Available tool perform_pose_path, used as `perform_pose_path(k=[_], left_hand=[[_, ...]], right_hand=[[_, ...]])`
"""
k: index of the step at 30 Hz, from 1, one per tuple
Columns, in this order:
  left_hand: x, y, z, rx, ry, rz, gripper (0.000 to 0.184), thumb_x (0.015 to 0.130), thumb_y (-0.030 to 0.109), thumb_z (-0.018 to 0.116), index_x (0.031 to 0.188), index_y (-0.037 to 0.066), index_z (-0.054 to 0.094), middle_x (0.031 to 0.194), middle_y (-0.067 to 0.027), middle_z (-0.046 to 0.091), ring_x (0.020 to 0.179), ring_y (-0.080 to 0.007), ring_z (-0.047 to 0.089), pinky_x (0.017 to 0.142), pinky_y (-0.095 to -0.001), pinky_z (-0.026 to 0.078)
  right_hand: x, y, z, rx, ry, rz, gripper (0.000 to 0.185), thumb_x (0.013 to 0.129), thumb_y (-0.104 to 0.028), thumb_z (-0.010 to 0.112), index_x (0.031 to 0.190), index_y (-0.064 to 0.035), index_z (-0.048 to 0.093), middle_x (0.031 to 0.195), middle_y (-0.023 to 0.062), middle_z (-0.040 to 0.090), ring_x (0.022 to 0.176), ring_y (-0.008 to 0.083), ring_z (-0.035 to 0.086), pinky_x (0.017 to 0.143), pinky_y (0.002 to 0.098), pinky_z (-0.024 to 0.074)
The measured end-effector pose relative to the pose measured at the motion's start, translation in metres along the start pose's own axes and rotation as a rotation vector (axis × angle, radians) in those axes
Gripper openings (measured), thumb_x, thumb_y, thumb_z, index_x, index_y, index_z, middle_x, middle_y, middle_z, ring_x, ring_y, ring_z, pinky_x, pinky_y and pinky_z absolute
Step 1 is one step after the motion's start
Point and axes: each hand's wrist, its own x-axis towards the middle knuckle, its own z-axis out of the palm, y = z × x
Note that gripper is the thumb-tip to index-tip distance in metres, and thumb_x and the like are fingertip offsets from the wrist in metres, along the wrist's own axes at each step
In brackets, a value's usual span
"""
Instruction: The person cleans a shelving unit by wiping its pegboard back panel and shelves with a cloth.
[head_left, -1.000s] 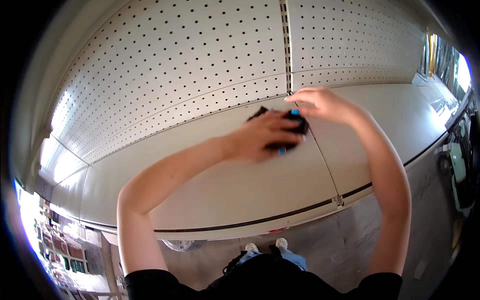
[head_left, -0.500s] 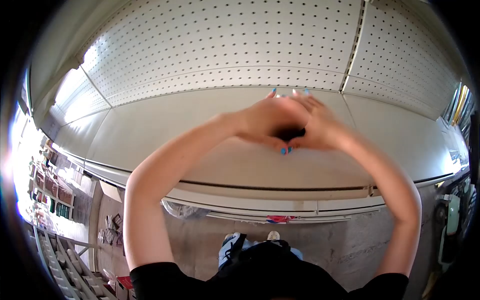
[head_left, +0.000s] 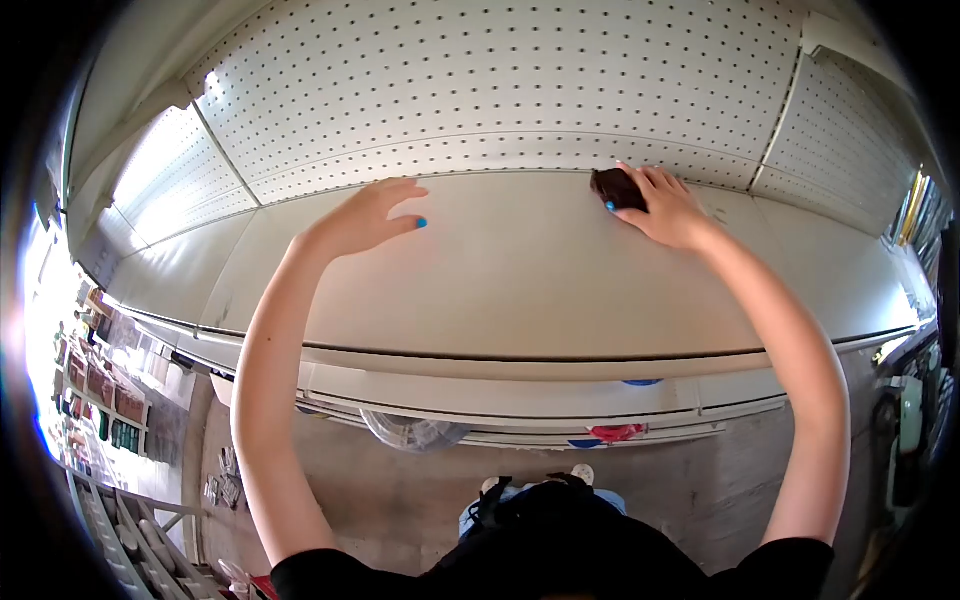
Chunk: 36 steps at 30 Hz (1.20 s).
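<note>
A dark brown bunched-up cloth is pressed on the pale shelf, close to where it meets the perforated back panel. My right hand is closed over that cloth, thumb on its near side and fingers behind it. To the left, my left hand holds nothing, its fingers apart and thumb stretched toward the middle. It is over the shelf; whether it touches the surface I cannot tell.
A perforated back panel rises behind the shelf. Below the front edge are lower shelves with a clear plastic roll and a red item. Racks stand at left. A pale green wheeled thing is at right.
My hands were together over the middle of the shelf around something dark. They have parted: the left moved left, the right moved right with the cloth against the shelf.
</note>
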Motion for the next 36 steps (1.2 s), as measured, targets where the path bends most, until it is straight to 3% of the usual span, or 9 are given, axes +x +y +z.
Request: perform_pose_path(k=[2, 6, 7, 10, 14, 19, 27, 29, 36], left_hand=[[-0.018, -0.020, 0.005, 0.096, 0.037, -0.037, 0.048, 0.092, 0.039, 0.053, 0.133, 0.015, 0.047, 0.146, -0.0086, 0.035, 0.133, -0.0264, 0.035, 0.107, -0.0392, 0.034], [-0.044, -0.037, 0.019, 0.151, 0.069, -0.037, 0.048, 0.095, 0.043, 0.045, 0.134, 0.016, 0.046, 0.145, -0.0094, 0.036, 0.132, -0.0273, 0.035, 0.107, -0.0409, 0.033], [-0.045, -0.045, 0.021, 0.143, 0.092, -0.010, 0.048, 0.095, 0.043, 0.042, 0.135, 0.016, 0.045, 0.144, -0.0099, 0.037, 0.131, -0.0276, 0.037, 0.107, -0.0414, 0.032], [-0.049, -0.060, 0.018, 0.107, 0.164, -0.115, 0.047, 0.096, 0.040, 0.038, 0.134, 0.014, 0.045, 0.139, -0.0112, 0.044, 0.126, -0.0274, 0.044, 0.105, -0.0411, 0.034], [-0.048, -0.075, 0.013, -0.211, 0.254, -0.199, 0.048, 0.096, 0.040, 0.037, 0.131, 0.009, 0.048, 0.134, -0.0109, 0.049, 0.120, -0.0267, 0.049, 0.103, -0.0406, 0.036], [-0.060, -0.041, 0.011, -0.096, 0.229, -0.252, 0.049, 0.094, 0.041, 0.042, 0.128, 0.007, 0.050, 0.133, -0.0096, 0.049, 0.122, -0.0250, 0.047, 0.103, -0.0396, 0.036], [-0.083, -0.041, 0.015, 0.012, 0.155, -0.148, 0.042, 0.093, 0.036, 0.048, 0.125, 0.010, 0.053, 0.130, -0.0089, 0.050, 0.123, -0.0262, 0.045, 0.104, -0.0390, 0.035], [-0.089, -0.054, 0.017, 0.027, 0.147, -0.128, 0.041, 0.092, 0.036, 0.048, 0.124, 0.010, 0.053, 0.130, -0.0087, 0.050, 0.123, -0.0265, 0.044, 0.104, -0.0389, 0.034], [-0.118, -0.074, 0.035, -0.006, 0.316, -0.263, 0.044, 0.092, 0.038, 0.049, 0.127, 0.013, 0.052, 0.135, -0.0077, 0.048, 0.127, -0.0272, 0.042, 0.106, -0.0386, 0.031]], right_hand=[[0.014, -0.045, -0.003, 0.031, -0.057, 0.119, 0.078, 0.086, -0.064, 0.043, 0.148, -0.0222, 0.020, 0.146, 0.0184, 0.028, 0.137, 0.0363, 0.022, 0.112, 0.0464, 0.0196], [0.051, -0.130, 0.018, 0.068, -0.007, -0.130, 0.078, 0.085, -0.074, 0.027, 0.145, -0.0235, 0.030, 0.143, 0.0190, 0.032, 0.135, 0.0376, 0.024, 0.109, 0.0510, 0.0185], [0.053, -0.165, 0.014, 0.024, -0.049, -0.147, 0.067, 0.091, -0.062, 0.031, 0.144, -0.0218, 0.031, 0.142, 0.0166, 0.034, 0.134, 0.0336, 0.026, 0.110, 0.0441, 0.0195], [0.059, -0.246, 0.017, 0.119, -0.085, -0.277, 0.057, 0.093, -0.051, 0.031, 0.141, -0.0207, 0.036, 0.142, 0.0149, 0.034, 0.133, 0.0346, 0.026, 0.110, 0.0489, 0.0182], [0.050, -0.285, 0.017, 0.103, -0.079, -0.383, 0.055, 0.093, -0.049, 0.030, 0.141, -0.0221, 0.038, 0.147, 0.0162, 0.029, 0.136, 0.0369, 0.024, 0.111, 0.0483, 0.0172], [0.030, -0.229, 0.015, 0.117, -0.052, -0.387, 0.054, 0.090, -0.043, 0.035, 0.139, -0.0202, 0.040, 0.147, 0.0093, 0.033, 0.136, 0.0302, 0.027, 0.112, 0.0431, 0.0180], [-0.072, 0.029, 0.005, 0.016, 0.112, 0.225, 0.056, 0.091, -0.043, 0.039, 0.140, -0.0165, 0.038, 0.144, 0.0098, 0.036, 0.135, 0.0284, 0.028, 0.111, 0.0414, 0.0219], [-0.102, 0.046, -0.014, -0.010, 0.079, 0.451, 0.057, 0.091, -0.045, 0.036, 0.141, -0.0174, 0.037, 0.146, 0.0079, 0.034, 0.135, 0.0283, 0.030, 0.112, 0.0411, 0.0225], [-0.113, 0.056, -0.021, -0.025, 0.068, 0.560, 0.056, 0.090, -0.045, 0.034, 0.139, -0.0184, 0.039, 0.144, 0.0047, 0.036, 0.134, 0.0286, 0.032, 0.111, 0.0423, 0.0248]])
